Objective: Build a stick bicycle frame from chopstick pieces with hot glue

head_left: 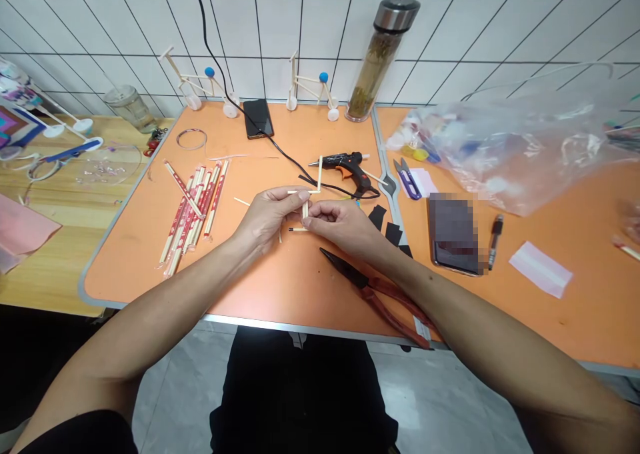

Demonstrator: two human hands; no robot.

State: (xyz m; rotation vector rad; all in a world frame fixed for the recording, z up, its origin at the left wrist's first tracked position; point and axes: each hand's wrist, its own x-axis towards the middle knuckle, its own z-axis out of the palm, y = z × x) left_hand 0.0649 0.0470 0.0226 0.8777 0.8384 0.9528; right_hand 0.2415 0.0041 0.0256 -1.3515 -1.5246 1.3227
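Nearest me on the orange surface (270,287), the long-nosed pliers (357,277) lie to the right, handles towards my body and partly under my right forearm, the tip pointing away and leftward. Just beyond that tip, a loose dark-tipped stick (297,229) lies below my hands. Then comes the stick frame (320,174), held between my left hand (263,221) and my right hand (345,226), at the meeting of the two. The fingers of my left hand are closed in a pinch, thumb over the crosspiece; those of my right are closed too, pinching the lower end of the short pale part that runs back towards me. The frame's long upright leg points away from me, towards the wall, and meets the crosspiece at its right end, so that corner sits clear of my fingertips, just beyond them. Neither hand is plainly nearer: the left has the crosspiece, the right the lower part, and how the parts join under my fingers I can't tell. The glue gun (353,171) lies just past the right hand, nozzle pointing left, near the leg's far end. Left of my hands are wrapped chopsticks (193,207). Farther off, by the wall, stand two stick models (209,72) (324,78) with blue balls, and a tall bottle (373,67).
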